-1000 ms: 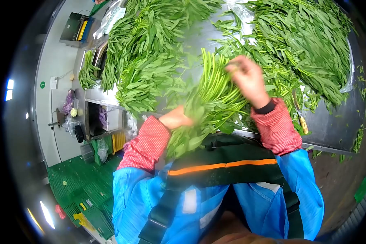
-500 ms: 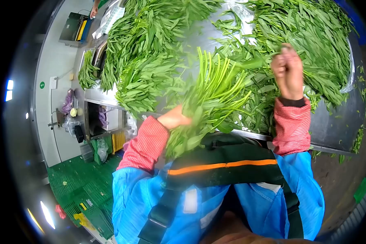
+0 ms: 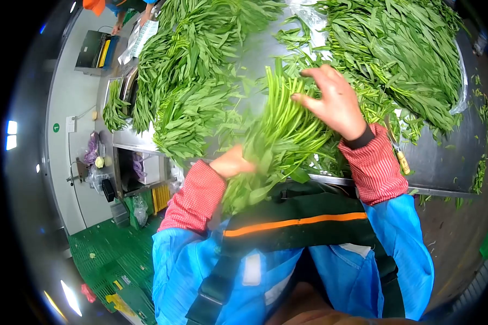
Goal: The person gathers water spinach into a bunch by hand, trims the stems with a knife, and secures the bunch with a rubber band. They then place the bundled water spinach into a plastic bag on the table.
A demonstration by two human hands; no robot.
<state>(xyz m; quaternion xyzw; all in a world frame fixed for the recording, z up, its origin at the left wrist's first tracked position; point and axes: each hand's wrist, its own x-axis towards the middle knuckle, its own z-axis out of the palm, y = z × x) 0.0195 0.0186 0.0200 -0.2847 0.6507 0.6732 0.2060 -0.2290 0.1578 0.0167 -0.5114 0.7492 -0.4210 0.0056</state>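
A bunch of water spinach (image 3: 287, 114) is gripped by my left hand (image 3: 232, 161) around its leafy part, close to my apron. Its pale green stems fan upward and to the right. My right hand (image 3: 333, 103) is at the stem ends, thumb and fingers spread apart with nothing between them. Loose leaves lie on the metal table (image 3: 255, 51) beneath the bunch. To the right of my right forearm lies a knife (image 3: 403, 161) with a yellowish handle, its blade partly among leaf scraps.
Large heaps of greens cover the left (image 3: 190, 59) and right (image 3: 396, 59) of the table. Green plastic crates (image 3: 103, 260) stand at lower left. At the upper left, a co-worker's hand (image 3: 117, 27) shows near a dark box (image 3: 89, 49).
My right hand has moved left from beside the right heap to the stem ends, and its fingers have spread. My left hand keeps its hold. A co-worker's orange cap now shows at upper left.
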